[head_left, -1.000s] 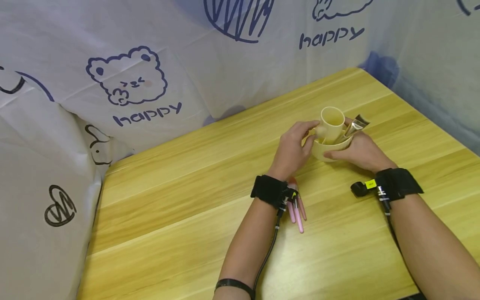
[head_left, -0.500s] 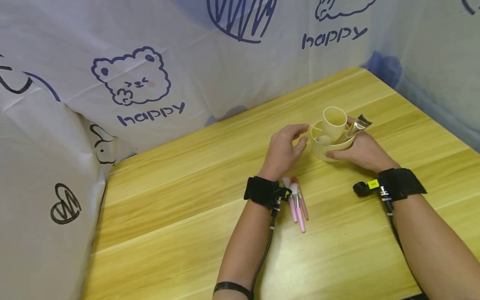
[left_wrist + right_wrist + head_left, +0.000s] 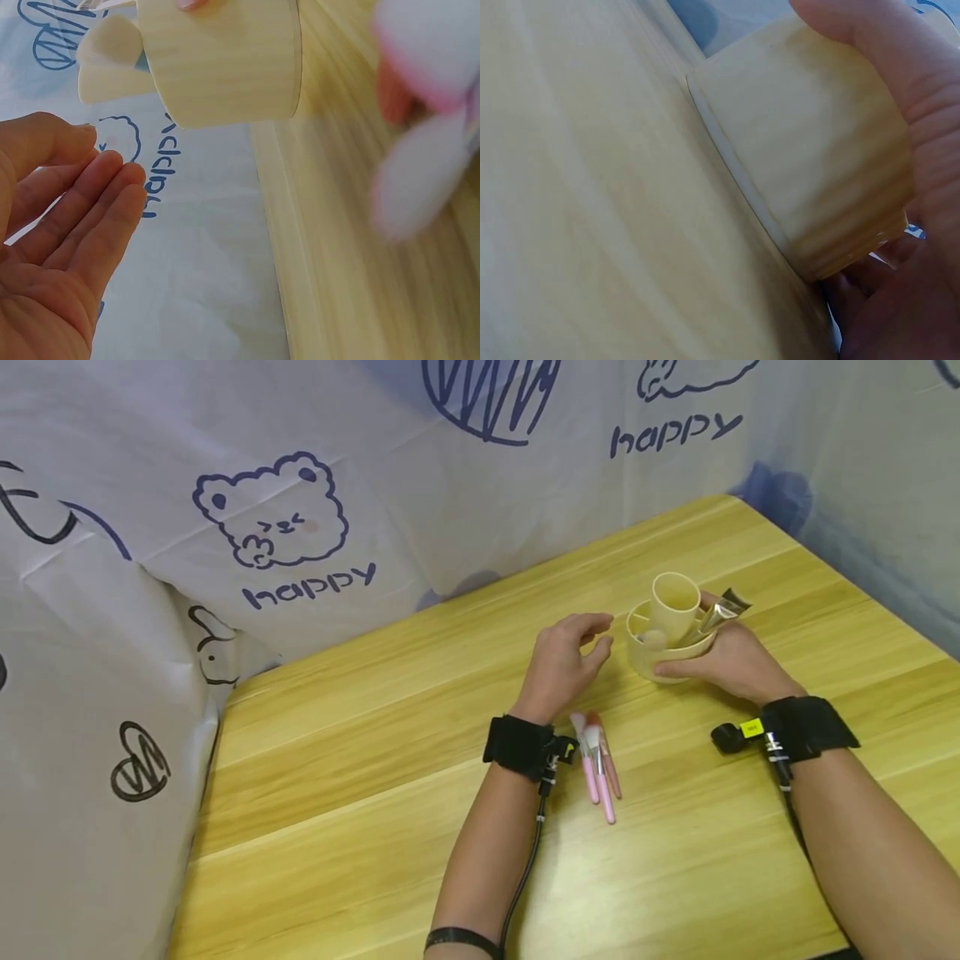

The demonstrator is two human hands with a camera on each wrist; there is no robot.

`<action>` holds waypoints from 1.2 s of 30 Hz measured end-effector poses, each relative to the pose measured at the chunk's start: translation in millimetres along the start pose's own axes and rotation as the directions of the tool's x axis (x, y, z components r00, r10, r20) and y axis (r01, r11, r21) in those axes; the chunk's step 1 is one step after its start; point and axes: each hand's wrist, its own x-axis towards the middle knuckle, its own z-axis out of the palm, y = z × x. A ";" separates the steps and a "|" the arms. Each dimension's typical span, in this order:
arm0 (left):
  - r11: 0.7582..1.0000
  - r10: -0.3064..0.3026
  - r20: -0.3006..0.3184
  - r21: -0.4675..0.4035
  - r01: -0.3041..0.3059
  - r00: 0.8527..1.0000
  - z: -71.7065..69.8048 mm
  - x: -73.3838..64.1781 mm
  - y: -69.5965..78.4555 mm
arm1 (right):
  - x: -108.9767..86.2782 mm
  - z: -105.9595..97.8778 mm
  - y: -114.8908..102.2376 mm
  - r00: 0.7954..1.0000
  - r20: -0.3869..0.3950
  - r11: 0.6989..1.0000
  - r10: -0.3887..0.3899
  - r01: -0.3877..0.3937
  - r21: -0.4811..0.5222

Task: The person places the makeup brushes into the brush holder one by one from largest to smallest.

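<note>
A cream-coloured round organizer cup (image 3: 651,665) with a taller tube rising from its middle stands on the table. My right hand (image 3: 731,660) grips its right side, thumb across the front, as the right wrist view also shows on the organizer's wall (image 3: 802,142). A flat brush with a metallic ferrule (image 3: 723,610) leans out of the right compartment, and a pale round tip (image 3: 652,639) shows in the front left one. My left hand (image 3: 562,662) hovers just left of the organizer, holding nothing; in the left wrist view its fingers (image 3: 90,210) are relaxed and apart from it.
Several pink-handled makeup brushes (image 3: 597,768) lie together on the wooden table (image 3: 360,752), right of the left wrist. A white cloth (image 3: 420,518) with drawings hangs behind the table. Each wrist wears a black strap with a cable.
My left hand has let go of the organizer's left rim and drawn back a little to the left, uncovering the brushes on the table. My right hand keeps its grip on the organizer.
</note>
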 end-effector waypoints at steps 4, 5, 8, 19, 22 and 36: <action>1.000 0.002 0.003 0.025 -0.002 1.000 -2.1 -1.4 -0.4 | -0.3 -0.4 -0.2 1.000 -0.007 1.000 -0.010 0.010 0.005; 0.999 0.000 0.005 0.033 0.000 1.000 -2.8 -2.0 -0.4 | -0.5 -0.5 -0.1 1.000 -0.008 1.000 -0.013 0.013 0.006; 0.998 -0.015 0.020 0.057 0.014 1.000 -5.0 -3.7 -0.8 | -1.0 -0.6 -0.1 1.000 -0.007 1.000 -0.015 0.015 0.006; 0.989 -0.102 0.275 0.132 0.068 0.956 -15.4 -10.1 -3.4 | 0.8 -1.8 1.0 1.000 0.001 1.000 -0.007 0.007 0.003; 0.985 -0.135 0.354 0.153 0.085 0.926 -18.3 -11.6 -4.7 | 0.7 -1.7 2.1 1.000 0.000 1.000 0.003 -0.003 -0.009; 0.974 -0.228 0.570 0.145 0.176 0.789 -34.4 -18.5 -22.9 | 0.2 0.7 2.0 1.000 0.009 1.000 0.006 -0.006 -0.001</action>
